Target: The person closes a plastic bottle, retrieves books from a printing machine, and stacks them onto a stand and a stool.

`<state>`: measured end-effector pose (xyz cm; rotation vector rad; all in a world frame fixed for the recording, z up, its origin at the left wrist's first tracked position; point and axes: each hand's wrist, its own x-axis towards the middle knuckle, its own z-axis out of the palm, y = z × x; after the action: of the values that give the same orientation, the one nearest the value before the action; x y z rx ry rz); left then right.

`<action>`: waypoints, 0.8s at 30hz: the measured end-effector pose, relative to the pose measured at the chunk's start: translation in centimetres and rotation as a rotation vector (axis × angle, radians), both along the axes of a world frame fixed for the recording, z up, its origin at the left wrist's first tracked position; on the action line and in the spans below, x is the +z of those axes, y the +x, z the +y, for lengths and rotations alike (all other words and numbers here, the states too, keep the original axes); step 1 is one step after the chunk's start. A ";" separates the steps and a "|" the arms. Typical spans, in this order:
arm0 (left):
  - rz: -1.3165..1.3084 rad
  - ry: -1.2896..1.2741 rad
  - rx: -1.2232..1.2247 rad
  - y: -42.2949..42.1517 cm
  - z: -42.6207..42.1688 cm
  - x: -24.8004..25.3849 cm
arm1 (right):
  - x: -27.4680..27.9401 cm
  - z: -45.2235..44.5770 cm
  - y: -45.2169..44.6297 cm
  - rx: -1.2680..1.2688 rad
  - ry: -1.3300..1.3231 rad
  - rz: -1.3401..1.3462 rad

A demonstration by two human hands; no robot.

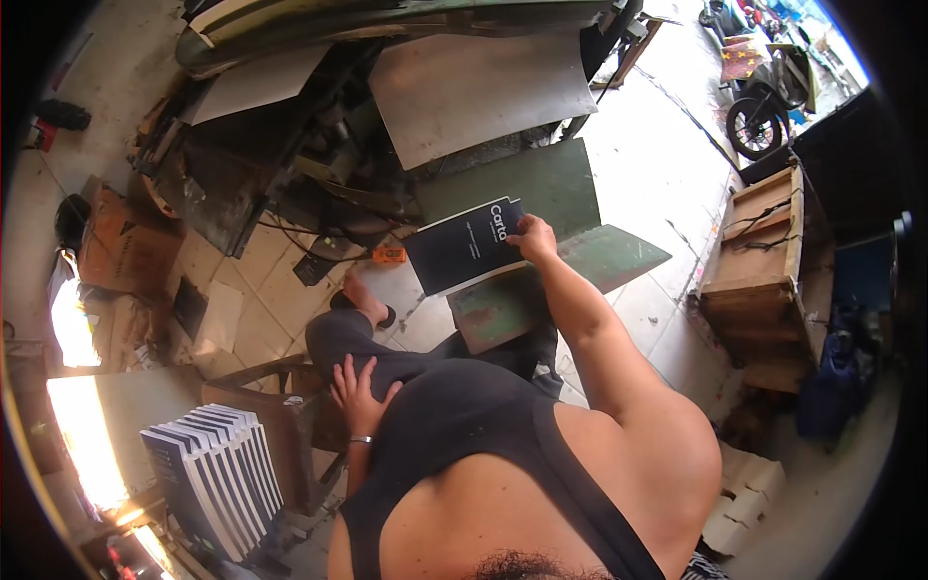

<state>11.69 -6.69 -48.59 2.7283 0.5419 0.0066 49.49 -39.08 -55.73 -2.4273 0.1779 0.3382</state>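
Note:
A dark printed sheet [449, 253] with white edges and the word "Carta" lies on a worn green metal surface [503, 314]. At the sheet's upper right edge is my right hand [532, 239], its fingers curled together on that edge. My left hand [360, 389] rests on my thigh with its fingers spread and holds nothing. A small orange box [390, 253] sits just left of the sheet. Down at the left stands a stack of dark and white printed pieces [213, 474].
Beyond the sheet is a machine with a grey metal plate [483, 97]. A wooden crate [754, 280] stands at the right, a cardboard box [126, 242] at the left. A motorcycle [759, 121] is parked at the upper right. My bare foot [365, 300] is near the orange box.

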 end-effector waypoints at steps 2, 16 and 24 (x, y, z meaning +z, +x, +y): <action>0.000 -0.003 -0.001 0.0 0.1 -0.1 | 0.2 0.2 -0.2 -0.013 -0.011 -0.015; -0.020 -0.065 0.012 -0.2 0.1 -0.2 | 1.2 0.1 -0.6 0.046 -0.047 -0.043; -0.060 -0.063 0.035 -0.5 0.2 -1.0 | -1.4 0.0 -0.1 -0.008 0.033 -0.290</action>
<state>11.17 -6.54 -49.63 2.6484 0.5626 0.0787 49.36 -39.03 -57.17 -2.4091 0.0526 -0.0158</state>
